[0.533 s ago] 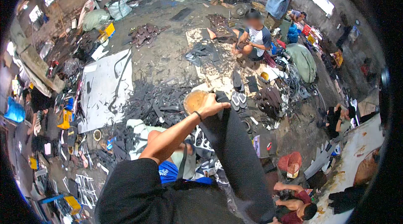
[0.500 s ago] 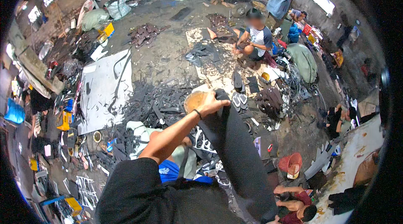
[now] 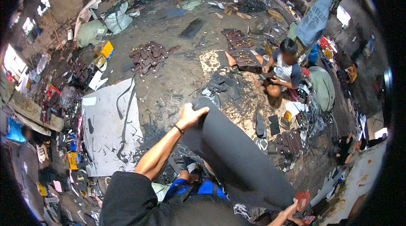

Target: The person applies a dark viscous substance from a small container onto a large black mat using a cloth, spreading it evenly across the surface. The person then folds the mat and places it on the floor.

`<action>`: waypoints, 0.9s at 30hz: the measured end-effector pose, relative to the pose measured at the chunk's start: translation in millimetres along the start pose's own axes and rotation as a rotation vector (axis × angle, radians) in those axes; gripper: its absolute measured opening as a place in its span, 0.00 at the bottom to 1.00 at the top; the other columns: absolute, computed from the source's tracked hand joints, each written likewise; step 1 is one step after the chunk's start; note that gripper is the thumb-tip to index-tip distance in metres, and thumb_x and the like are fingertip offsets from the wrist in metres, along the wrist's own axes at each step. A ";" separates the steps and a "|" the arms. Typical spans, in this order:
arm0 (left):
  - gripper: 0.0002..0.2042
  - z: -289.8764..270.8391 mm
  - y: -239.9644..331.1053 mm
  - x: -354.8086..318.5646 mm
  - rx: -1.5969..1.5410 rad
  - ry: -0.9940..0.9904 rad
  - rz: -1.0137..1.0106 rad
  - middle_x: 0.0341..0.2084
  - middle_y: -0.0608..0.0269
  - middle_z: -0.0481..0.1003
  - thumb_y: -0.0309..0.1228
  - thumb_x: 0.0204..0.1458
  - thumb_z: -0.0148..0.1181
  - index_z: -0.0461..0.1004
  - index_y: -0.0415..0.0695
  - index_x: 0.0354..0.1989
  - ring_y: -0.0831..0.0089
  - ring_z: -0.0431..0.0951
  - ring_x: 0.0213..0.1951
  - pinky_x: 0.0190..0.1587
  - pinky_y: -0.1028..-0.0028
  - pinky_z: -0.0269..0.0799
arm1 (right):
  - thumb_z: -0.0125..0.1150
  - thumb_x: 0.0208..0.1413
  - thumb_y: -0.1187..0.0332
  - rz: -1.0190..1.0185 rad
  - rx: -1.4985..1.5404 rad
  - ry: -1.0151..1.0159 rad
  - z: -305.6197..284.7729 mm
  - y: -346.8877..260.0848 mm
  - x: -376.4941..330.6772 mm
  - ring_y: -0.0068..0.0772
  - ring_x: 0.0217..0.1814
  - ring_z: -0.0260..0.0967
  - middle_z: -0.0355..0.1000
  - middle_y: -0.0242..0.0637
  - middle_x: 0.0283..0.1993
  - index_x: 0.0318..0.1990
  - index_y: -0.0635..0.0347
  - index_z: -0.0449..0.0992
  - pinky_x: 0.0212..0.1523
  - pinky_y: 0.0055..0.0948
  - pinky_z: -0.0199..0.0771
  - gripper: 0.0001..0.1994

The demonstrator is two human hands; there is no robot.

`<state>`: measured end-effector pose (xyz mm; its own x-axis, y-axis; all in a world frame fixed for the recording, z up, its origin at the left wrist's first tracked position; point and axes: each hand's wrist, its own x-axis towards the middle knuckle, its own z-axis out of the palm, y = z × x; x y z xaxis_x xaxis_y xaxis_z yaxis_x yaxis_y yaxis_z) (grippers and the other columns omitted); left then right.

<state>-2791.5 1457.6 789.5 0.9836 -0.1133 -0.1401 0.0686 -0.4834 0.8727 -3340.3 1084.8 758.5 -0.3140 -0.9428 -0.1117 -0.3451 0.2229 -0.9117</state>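
A long dark grey sheet of flexible material (image 3: 241, 158) is stretched in front of me, slanting from upper left to lower right. My left hand (image 3: 192, 116), with a dark band at the wrist, is closed on its upper left end. At the lower right corner, my right hand (image 3: 290, 212) is closed on the edge, partly cut off by the frame's bottom. The sheet bends slightly and hides part of the floor below. Dark scraps (image 3: 158, 128) lie beneath and beside my left forearm.
A white board (image 3: 108, 120) with dark strips lies to the left. Ahead right, a seated person (image 3: 283, 67) handles dark pieces near a brown pile (image 3: 239, 39). Grey sandals (image 3: 260, 125) and brown straps (image 3: 289, 143) lie nearer. A red basket (image 3: 303, 199) stands by my right hand.
The sheet has turned from steep and narrow to a broad slanting face. My left hand has shifted left, and my right hand now shows at the lower corner. The view has shifted too.
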 end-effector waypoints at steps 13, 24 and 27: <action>0.18 -170.2 7.3 352.4 -0.178 0.158 0.135 0.28 0.58 0.78 0.37 0.39 0.69 0.78 0.34 0.32 0.73 0.77 0.31 0.37 0.72 0.71 | 0.59 0.43 0.58 0.035 0.073 -0.252 438.6 -182.7 -159.6 0.36 0.47 0.68 0.74 0.42 0.45 0.37 0.65 0.80 0.54 0.32 0.62 0.19; 0.16 -272.1 -44.8 623.4 -0.366 0.538 -0.230 0.23 0.63 0.71 0.34 0.40 0.70 0.65 0.43 0.17 0.74 0.70 0.28 0.38 0.73 0.69 | 0.58 0.44 0.64 -0.184 0.079 -0.566 858.6 -362.5 -315.2 0.27 0.35 0.66 0.75 0.34 0.30 0.30 0.66 0.79 0.42 0.28 0.64 0.12; 0.16 -304.5 -73.6 712.8 -0.401 0.573 -0.276 0.27 0.60 0.72 0.35 0.39 0.70 0.68 0.41 0.21 0.73 0.70 0.31 0.40 0.71 0.68 | 0.59 0.44 0.66 -0.295 0.114 -0.650 977.5 -421.6 -354.6 0.24 0.32 0.64 0.72 0.31 0.28 0.27 0.67 0.76 0.40 0.26 0.63 0.11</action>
<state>-2044.7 1676.7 767.9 0.8471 0.4888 -0.2086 0.2730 -0.0635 0.9599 -2218.9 1083.0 796.0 0.3796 -0.9245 -0.0349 -0.2288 -0.0572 -0.9718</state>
